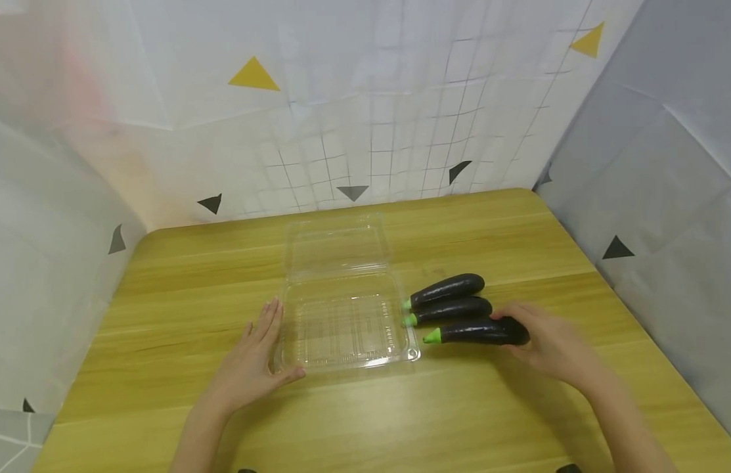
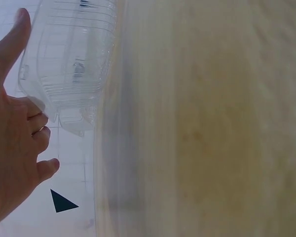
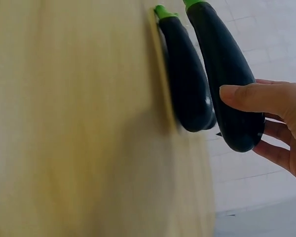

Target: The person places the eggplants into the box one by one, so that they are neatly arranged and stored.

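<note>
My right hand (image 1: 548,341) grips a dark purple eggplant (image 1: 483,332) by its thick end, thumb on one side and fingers on the other. In the right wrist view this held eggplant (image 3: 227,74) stands off the table, its green stem at the top edge. Two more eggplants, the far one (image 1: 450,289) and the middle one (image 1: 454,310), lie side by side, green stems toward a clear plastic clamshell box (image 1: 341,328). The box lies unfolded, its lid (image 1: 338,246) away from me. My left hand (image 1: 253,361) rests at the box's near left corner, fingers along its side, thumb at the front edge.
A wood-grain table (image 1: 365,420) carries everything. White sheets with grid lines and triangle marks form a wall (image 1: 365,98) behind it, and more sheeting stands along the right side (image 1: 684,217) and the left side (image 1: 46,263).
</note>
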A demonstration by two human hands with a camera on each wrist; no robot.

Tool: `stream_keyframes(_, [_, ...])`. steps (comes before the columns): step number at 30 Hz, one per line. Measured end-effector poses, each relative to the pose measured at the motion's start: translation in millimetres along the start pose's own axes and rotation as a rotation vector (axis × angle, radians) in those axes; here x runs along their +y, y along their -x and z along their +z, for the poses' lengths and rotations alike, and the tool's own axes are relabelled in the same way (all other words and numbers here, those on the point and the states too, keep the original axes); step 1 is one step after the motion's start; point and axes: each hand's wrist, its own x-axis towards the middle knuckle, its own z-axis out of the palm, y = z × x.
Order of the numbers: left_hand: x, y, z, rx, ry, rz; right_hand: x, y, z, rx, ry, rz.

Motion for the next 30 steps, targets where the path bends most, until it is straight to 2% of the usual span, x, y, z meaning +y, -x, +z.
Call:
stream_keyframes(8, [2.1,0.8,-0.3,-0.007,0.000,-0.019,1.3,-10.8,-15.7,0.007,0.031,-0.009])
stream_keyframes(17, [3.8,1.1,-0.8,-0.016,0.016,-0.038,-3.3,-28.6,-21.8,0.051,0.049,-0.042])
stream_keyframes(24, [3.0,1.1,1.4,-0.012,0.006,-0.039,-7.1,-45.5,-25.5,0.118,0.060,-0.102])
stream_keyframes(30, [4.7,2.5,0.8,-0.018,0.013,-0.051,-7.1,-58.7,-28.7,0.133,0.045,-0.138])
